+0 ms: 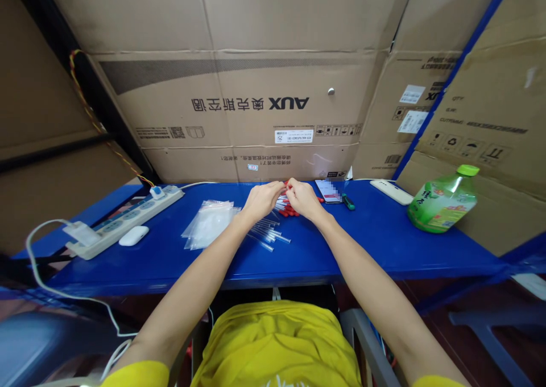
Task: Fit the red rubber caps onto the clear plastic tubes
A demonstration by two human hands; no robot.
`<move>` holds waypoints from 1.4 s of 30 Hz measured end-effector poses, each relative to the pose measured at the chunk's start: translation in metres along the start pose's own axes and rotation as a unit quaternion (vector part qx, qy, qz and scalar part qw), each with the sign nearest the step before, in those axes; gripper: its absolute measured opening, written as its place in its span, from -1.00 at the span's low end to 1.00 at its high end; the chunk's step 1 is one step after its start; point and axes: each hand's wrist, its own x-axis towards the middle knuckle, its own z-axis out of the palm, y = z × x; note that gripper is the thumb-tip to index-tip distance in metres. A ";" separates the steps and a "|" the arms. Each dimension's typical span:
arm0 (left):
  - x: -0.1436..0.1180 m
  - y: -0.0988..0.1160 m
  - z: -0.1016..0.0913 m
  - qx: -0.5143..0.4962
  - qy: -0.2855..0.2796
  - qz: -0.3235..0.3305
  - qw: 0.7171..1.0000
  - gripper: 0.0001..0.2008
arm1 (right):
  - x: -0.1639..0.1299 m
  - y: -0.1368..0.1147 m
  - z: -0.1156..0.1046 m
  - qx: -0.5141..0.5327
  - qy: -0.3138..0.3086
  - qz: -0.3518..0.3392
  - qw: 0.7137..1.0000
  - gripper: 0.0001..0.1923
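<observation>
My left hand [261, 199] and my right hand [303, 198] meet over the middle of the blue table [384, 239]. Their fingers pinch a thin clear tube with a red cap [285, 192] between them; which hand bears it I cannot tell exactly. Just under the hands lies a bunch of red-capped tubes [289, 209]. Several clear tubes without caps [268, 233] lie nearer me, below my left wrist. A pile of clear plastic bags [209, 223] rests left of my left hand.
A white power strip [128, 219] with a charger and a white earbud case [133, 235] sit at the left. A phone [328, 190], a small green item [348, 202], a white flat device [391, 192] and a green bottle [443, 200] lie to the right. Cardboard boxes [256, 108] wall the back.
</observation>
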 end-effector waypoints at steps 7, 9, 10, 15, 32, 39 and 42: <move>-0.004 -0.014 -0.008 -0.030 -0.030 -0.040 0.998 -0.55 | -0.003 0.005 -0.011 0.154 -0.057 -0.041 0.986 -0.69; -0.005 -0.017 -0.009 -0.043 -0.040 -0.039 0.998 -0.51 | -0.003 0.006 -0.014 0.171 -0.087 -0.054 0.980 -0.64; -0.005 -0.018 -0.010 -0.056 -0.040 -0.033 0.997 -0.49 | -0.003 0.006 -0.016 0.188 -0.097 -0.055 0.976 -0.61; -0.002 -0.010 -0.010 -0.228 -0.010 -0.020 0.973 -0.40 | -0.006 0.002 -0.021 0.416 -0.152 0.026 0.896 -0.45; 0.002 -0.001 -0.005 -0.157 0.039 -0.077 0.984 -0.39 | -0.002 0.002 -0.021 0.352 -0.055 0.013 0.934 -0.49; 0.002 0.016 0.007 0.094 -0.032 -0.198 0.975 -0.54 | -0.001 -0.005 -0.009 -0.129 -0.071 0.016 0.989 -0.68; 0.002 0.025 0.009 0.103 -0.028 -0.222 0.969 -0.54 | -0.001 -0.011 -0.006 -0.158 -0.065 0.024 0.985 -0.71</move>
